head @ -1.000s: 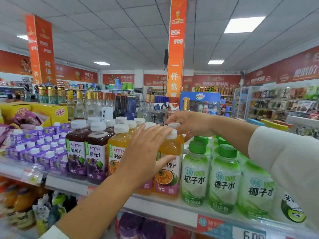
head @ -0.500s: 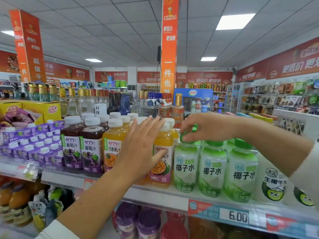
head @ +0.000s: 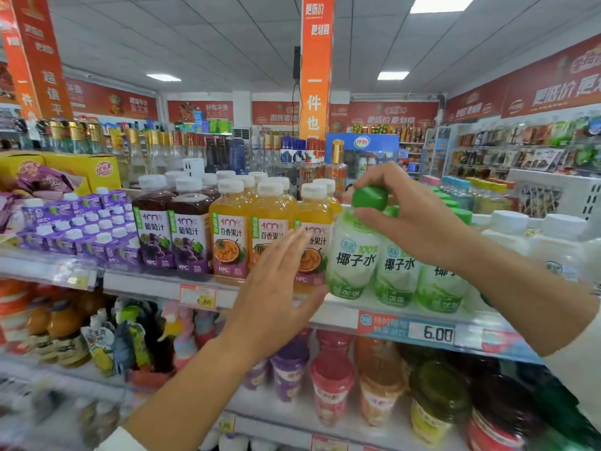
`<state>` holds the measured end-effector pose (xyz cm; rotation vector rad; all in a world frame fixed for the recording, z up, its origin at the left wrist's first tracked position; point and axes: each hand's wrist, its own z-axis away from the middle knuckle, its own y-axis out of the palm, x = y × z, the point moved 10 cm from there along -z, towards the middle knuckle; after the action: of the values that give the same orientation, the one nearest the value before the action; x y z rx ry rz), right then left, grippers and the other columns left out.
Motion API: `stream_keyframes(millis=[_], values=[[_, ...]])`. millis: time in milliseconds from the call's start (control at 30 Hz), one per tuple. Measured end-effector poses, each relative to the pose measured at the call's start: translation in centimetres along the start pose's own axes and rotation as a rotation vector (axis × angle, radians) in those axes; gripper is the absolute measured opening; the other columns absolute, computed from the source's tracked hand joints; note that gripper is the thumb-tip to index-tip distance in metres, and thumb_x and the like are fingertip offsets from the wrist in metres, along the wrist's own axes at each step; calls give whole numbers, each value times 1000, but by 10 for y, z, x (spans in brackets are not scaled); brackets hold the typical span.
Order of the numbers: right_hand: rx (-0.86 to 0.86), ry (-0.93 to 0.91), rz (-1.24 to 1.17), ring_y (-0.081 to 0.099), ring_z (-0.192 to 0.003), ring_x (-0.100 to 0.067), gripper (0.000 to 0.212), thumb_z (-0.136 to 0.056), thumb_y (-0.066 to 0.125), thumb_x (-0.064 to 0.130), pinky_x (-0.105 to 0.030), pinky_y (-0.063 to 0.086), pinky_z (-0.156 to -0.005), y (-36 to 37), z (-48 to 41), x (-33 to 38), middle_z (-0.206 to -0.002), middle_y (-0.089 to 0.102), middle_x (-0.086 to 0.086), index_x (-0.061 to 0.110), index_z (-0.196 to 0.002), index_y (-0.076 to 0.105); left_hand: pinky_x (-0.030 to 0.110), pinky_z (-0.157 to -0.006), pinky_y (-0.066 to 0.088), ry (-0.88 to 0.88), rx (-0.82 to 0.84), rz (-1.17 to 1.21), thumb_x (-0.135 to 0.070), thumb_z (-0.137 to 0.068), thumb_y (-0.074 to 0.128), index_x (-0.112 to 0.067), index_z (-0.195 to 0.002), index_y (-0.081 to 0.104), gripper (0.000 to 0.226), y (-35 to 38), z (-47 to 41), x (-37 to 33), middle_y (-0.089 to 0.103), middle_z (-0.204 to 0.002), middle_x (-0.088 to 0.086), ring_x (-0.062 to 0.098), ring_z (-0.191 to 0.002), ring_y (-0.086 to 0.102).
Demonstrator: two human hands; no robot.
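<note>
Left hand (head: 276,288) had come off the orange juice bottles (head: 231,242) and dropped lower than a second ago. The right hand had crossed from a back-row orange bottle to the green cap.

Left to right:
- Grape juice bottles (head: 153,232) stood at the shelf (head: 146,283) front, untouched.
- Orange juice bottles were next, upright in a tight row.
- Left hand was spread flat, fingers straight, holding nothing. It hung in front of the rightmost orange bottle; couldn't tell whether the fingertips touched the label.
- Coconut water bottle (head: 353,258) stood just right of that hand, at the shelf front edge. Its long axis was near vertical and it touched its neighbour bottle (head: 398,271).
- Right hand (head: 416,222) came in from the right and pinched the green cap (head: 370,197) from above, thumb and fingers curled round it.
- Price tag (head: 435,333) sat on the rail below.

Key relation: the right hand already had the top of the bottle. The left palm was low and just left of the body, so it was the nearer one to support it. My read is that a lift should go straight up or toward the person, since bottles are packed on both sides.
</note>
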<state>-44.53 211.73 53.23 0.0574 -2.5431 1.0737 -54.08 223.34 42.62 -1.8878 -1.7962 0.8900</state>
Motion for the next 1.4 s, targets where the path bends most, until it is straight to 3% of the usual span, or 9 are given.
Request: stream_keyframes(millis=[100,200,267,333,733,900,1067,1233,1400], values=[[-108,37,-255,60,-84,-8,18,-92,64,26,-23,48,-73,2,23,7,-94,61,11,31,-101,49,16,-116,12,-103,114,309,-74,-86,44,-48,-150,8,78,13,32,-8,9,-156,-33,-12,-143,10],[-86,127,-508,58,-72,-5,18,-90,66,18,-21,48,-66,31,46,7,-87,62,4,18,-103,54,18,-99,45,-347,320,985,-49,-85,66,-49,-146,24,73,40,81,-20,45,-142,-31,-8,-126,49],[-81,226,-634,64,-77,-13,18,-88,69,16,-31,54,-70,57,63,-2,-91,67,-9,18,-99,55,24,-95,51,-447,355,1128,-33,-85,65,-41,-141,35,64,50,110,-21,61,-130,-23,2,-119,59],[-82,315,-699,65,-79,-21,18,-86,72,19,-39,54,-71,81,80,-11,-96,67,-17,20,-95,57,33,-96,53,-548,356,1167,-27,-83,65,-37,-139,41,62,57,135,-15,66,-124,-16,10,-116,63],[-151,631,-885,68,-71,-13,13,-85,72,13,-23,51,-57,165,161,-16,-87,75,-4,19,-94,65,49,-100,50,-770,418,1160,-47,-73,81,-48,-137,43,74,70,233,11,63,-130,-18,14,-119,62],[-133,681,-816,70,-87,-23,15,-86,73,27,-44,54,-68,179,170,-13,-97,74,-3,29,-99,66,43,-98,52,-787,368,1128,-48,-70,85,-54,-134,41,78,64,243,16,59,-132,-20,9,-118,61],[-230,799,-854,69,-86,-24,18,-83,76,22,-42,54,-73,194,185,-21,-96,73,-9,20,-96,64,23,-91,53,-766,312,815,-44,-72,84,-67,-124,28,79,47,249,23,40,-132,-30,-7,-115,52],[-209,796,-1077,69,-98,-28,24,-82,70,17,-43,55,-79,205,189,-14,-109,72,-12,14,-104,61,30,-99,49,-860,426,972,-62,-58,76,-58,-132,37,84,54,266,30,49,-134,-24,-3,-117,55],[-162,724,-1212,66,-100,-28,30,-79,65,21,-49,52,-88,206,182,3,-117,68,-15,13,-106,57,37,-86,57,-946,468,1327,-35,-66,79,-23,-132,53,72,63,272,29,70,-120,3,25,-112,66]])
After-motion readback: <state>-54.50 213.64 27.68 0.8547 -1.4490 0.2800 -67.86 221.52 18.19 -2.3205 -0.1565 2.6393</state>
